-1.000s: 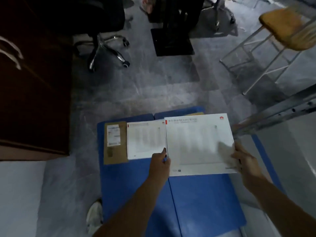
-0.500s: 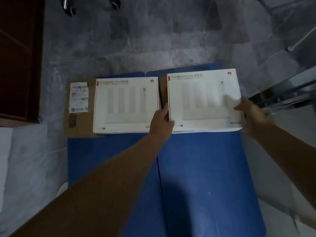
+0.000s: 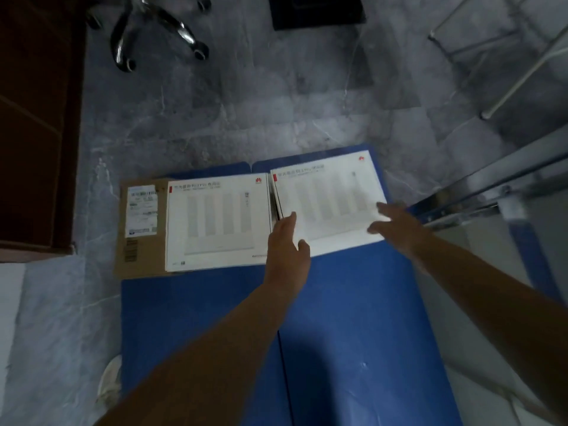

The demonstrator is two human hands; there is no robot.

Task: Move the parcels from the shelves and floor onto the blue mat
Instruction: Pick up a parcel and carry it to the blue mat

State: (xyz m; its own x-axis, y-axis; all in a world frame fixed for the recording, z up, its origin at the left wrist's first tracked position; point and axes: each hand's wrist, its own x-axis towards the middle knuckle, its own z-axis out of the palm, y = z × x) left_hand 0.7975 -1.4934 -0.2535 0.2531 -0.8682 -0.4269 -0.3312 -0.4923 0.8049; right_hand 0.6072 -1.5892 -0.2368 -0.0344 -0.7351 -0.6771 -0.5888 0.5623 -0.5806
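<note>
A blue mat (image 3: 353, 318) lies on the grey floor. At its far end rest two flat white boxes side by side: the left white box (image 3: 218, 222) and the right white box (image 3: 329, 201). A brown cardboard parcel (image 3: 141, 229) with a shipping label lies under the left box and sticks out past the mat's left edge. My left hand (image 3: 287, 244) hovers open over the near-left corner of the right box, fingers spread. My right hand (image 3: 396, 224) is open at that box's near-right corner, blurred, gripping nothing.
A dark wooden cabinet (image 3: 33, 118) stands at the left. An office chair base (image 3: 156, 29) and a black stand foot (image 3: 316, 10) are at the far side. Metal shelf rails (image 3: 491, 192) run along the right, a white stool frame (image 3: 507, 56) beyond. A white shoe (image 3: 109, 385) is beside the mat.
Both hands held the right white box by its near corners and set it on the mat beside the left box. Now both have let go and opened.
</note>
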